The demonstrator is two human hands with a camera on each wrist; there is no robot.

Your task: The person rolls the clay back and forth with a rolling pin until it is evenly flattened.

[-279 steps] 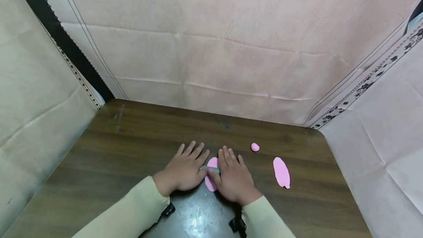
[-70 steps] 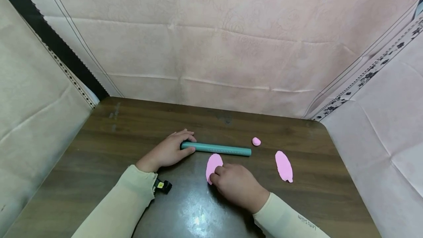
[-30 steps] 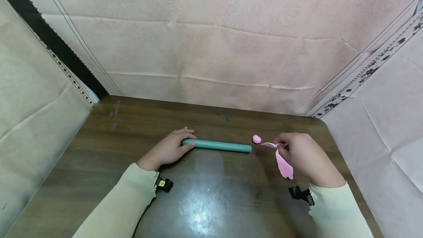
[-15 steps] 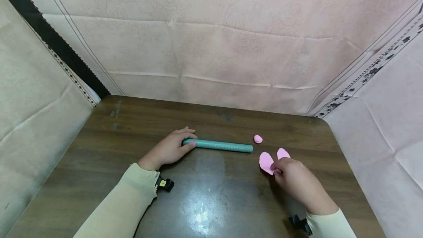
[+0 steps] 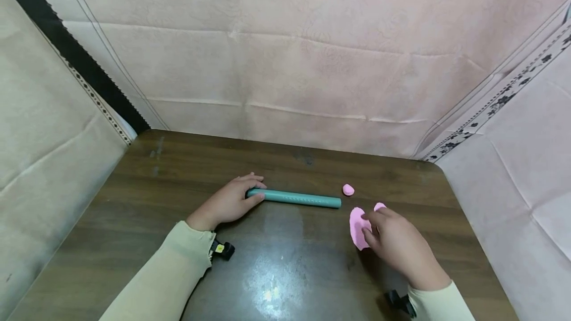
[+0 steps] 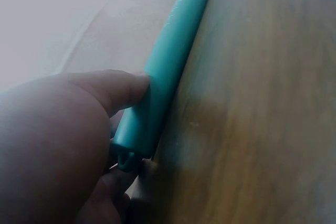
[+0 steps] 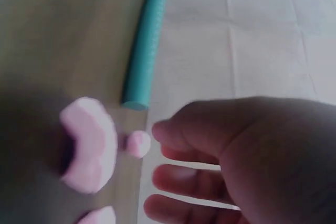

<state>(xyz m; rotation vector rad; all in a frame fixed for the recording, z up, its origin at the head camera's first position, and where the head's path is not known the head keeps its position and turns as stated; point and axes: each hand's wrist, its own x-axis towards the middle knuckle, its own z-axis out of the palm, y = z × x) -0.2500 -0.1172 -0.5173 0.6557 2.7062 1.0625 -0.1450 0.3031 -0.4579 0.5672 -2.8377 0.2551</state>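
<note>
My left hand (image 5: 229, 201) grips the near end of a teal rolling pin (image 5: 303, 198) lying on the table. In the left wrist view the thumb presses on the rolling pin (image 6: 168, 51), with fingers partly hidden beneath. My right hand (image 5: 399, 241) hovers over a flattened oval piece of pink clay (image 5: 358, 229), fingers loosely bent. In the right wrist view this flat clay (image 7: 97, 145) lies curved upward, apart from my right hand (image 7: 226, 150). A second flat pink piece (image 5: 379, 206) is mostly hidden behind that hand. A small pink clay ball (image 5: 348, 189) sits beyond.
The brown wooden table (image 5: 200, 162) has rounded far corners. Pale cloth (image 5: 285, 73) hangs behind it and at both sides. Light glares off the table's near middle.
Both hands earlier pressed the rolling pin on the clay. My right hand then carried the flat piece from the middle rightward, laid it beside the other, and let go. The left hand stayed put lately.
</note>
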